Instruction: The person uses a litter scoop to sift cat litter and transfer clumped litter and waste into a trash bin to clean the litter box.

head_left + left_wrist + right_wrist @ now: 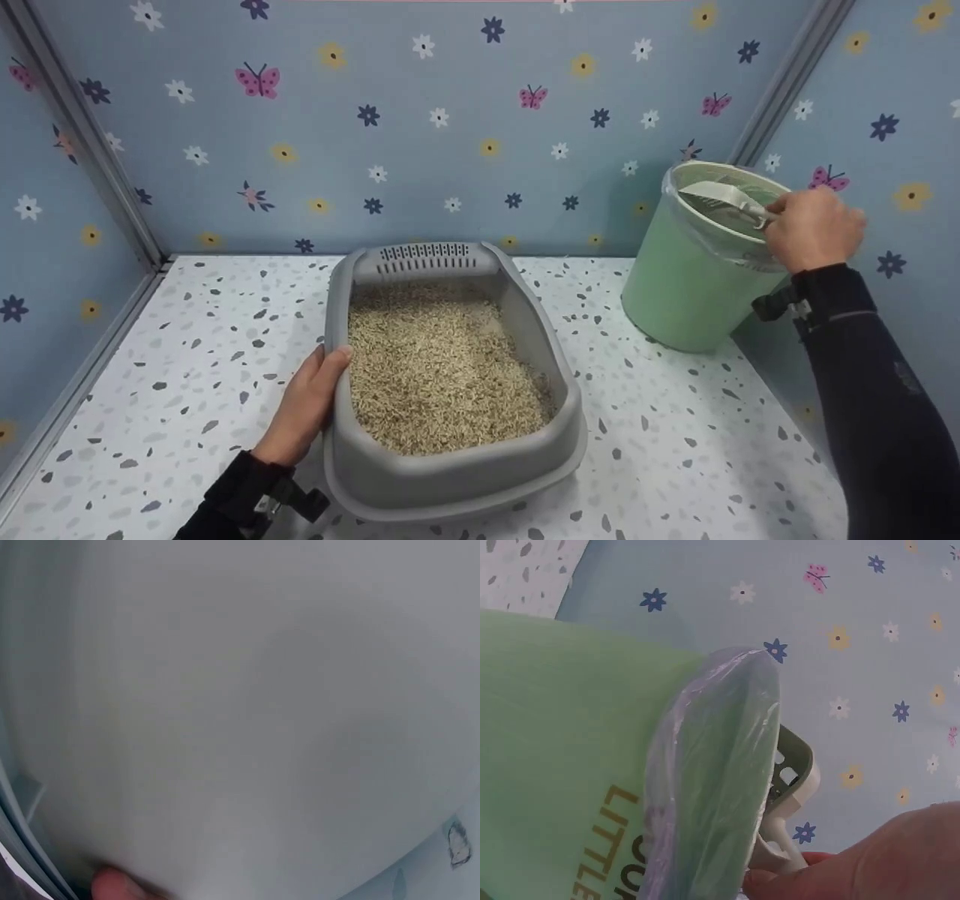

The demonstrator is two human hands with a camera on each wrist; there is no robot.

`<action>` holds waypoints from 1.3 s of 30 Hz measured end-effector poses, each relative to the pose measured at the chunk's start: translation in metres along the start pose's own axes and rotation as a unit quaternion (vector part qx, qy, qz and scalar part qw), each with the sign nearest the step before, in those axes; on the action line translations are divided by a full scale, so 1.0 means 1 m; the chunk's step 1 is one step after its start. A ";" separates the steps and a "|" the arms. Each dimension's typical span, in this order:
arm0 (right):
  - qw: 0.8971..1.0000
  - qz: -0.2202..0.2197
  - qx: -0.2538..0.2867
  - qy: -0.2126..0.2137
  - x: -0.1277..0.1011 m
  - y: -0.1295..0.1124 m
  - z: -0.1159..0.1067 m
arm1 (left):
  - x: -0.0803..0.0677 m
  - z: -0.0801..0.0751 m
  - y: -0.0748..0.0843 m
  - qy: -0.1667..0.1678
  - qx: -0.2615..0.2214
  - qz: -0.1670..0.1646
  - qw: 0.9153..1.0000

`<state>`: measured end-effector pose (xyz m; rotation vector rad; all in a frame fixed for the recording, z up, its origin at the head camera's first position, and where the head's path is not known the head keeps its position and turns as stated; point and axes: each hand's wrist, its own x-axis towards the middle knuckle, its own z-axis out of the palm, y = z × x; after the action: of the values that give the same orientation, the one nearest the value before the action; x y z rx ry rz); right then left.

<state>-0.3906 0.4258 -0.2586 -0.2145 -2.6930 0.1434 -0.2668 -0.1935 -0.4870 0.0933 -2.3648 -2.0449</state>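
Note:
My right hand (814, 229) grips the handle of a white slotted litter scoop (720, 195), tilted over the mouth of a green bin (679, 277). In the right wrist view the slotted head of the scoop (799, 765) shows past the bin's rim, with dark bits in it. My left hand (304, 409) holds the left rim of a grey litter box (457, 480), its thumb over the edge and the other fingers hidden below. Tan pellet litter (442, 367) fills the box. The left wrist view is mostly the box's grey wall (225, 705), with one fingertip (120, 885) at the bottom.
A clear plastic liner (705, 244) folds over the bin's rim. The bin stands in the back right corner, by the flower-patterned walls (450, 120). Under the box and bin lies a white speckled tabletop (202, 360), which extends to the left of the box.

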 end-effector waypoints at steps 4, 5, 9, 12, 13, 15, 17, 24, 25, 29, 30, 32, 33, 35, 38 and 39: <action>0.999 0.001 -0.043 0.033 -0.001 -0.001 0.006 | -0.001 0.000 0.001 0.003 0.003 0.004 1.000; 0.998 0.001 -0.051 0.041 -0.002 -0.001 0.007 | -0.001 0.000 0.001 0.002 0.003 0.004 1.000; 0.997 0.001 -0.047 0.062 -0.004 -0.002 0.010 | -0.002 0.001 0.002 0.004 0.001 0.009 1.000; 0.997 0.001 -0.034 0.071 -0.005 -0.003 0.011 | -0.002 0.001 0.002 0.004 -0.006 0.015 1.000; 0.997 0.001 -0.031 0.072 -0.005 -0.004 0.011 | -0.002 0.001 0.003 0.005 -0.007 0.015 1.000; 0.997 0.002 -0.026 0.073 -0.005 -0.004 0.011 | -0.002 0.001 0.003 0.005 -0.010 0.015 1.000; 0.997 0.003 -0.024 0.071 -0.006 -0.005 0.010 | -0.002 0.001 0.003 0.005 -0.008 0.015 1.000; 0.993 -0.014 0.032 0.114 -0.018 -0.026 0.006 | -0.001 0.001 0.002 0.005 -0.003 0.015 1.000; 0.990 -0.024 0.050 0.126 -0.022 -0.033 0.004 | -0.001 0.001 0.002 0.006 -0.003 0.014 1.000; 0.977 -0.090 0.128 0.144 -0.042 -0.075 -0.004 | -0.002 0.001 0.001 0.006 0.002 0.008 1.000; 0.974 -0.111 0.143 0.139 -0.048 -0.087 -0.006 | -0.002 0.001 0.001 0.005 0.002 0.008 1.000; 0.966 -0.152 0.172 0.117 -0.061 -0.111 -0.008 | -0.002 0.000 0.001 0.003 0.003 0.005 1.000; 0.962 -0.172 0.185 0.100 -0.067 -0.122 -0.008 | -0.002 0.000 0.001 0.003 0.002 0.005 1.000; 0.954 -0.210 0.206 0.065 -0.078 -0.143 -0.005 | -0.002 0.000 0.001 0.002 0.000 0.005 1.000; 0.939 -0.258 0.230 -0.002 -0.092 -0.172 0.006 | -0.002 0.000 0.002 0.003 0.008 0.007 1.000; 0.935 -0.270 0.231 -0.027 -0.096 -0.180 0.010 | -0.002 0.000 0.003 0.001 0.006 0.008 1.000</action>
<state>-0.3325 0.2315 -0.2828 0.6710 -2.5690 0.6019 -0.2651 -0.1929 -0.4840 0.0753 -2.3697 -2.0216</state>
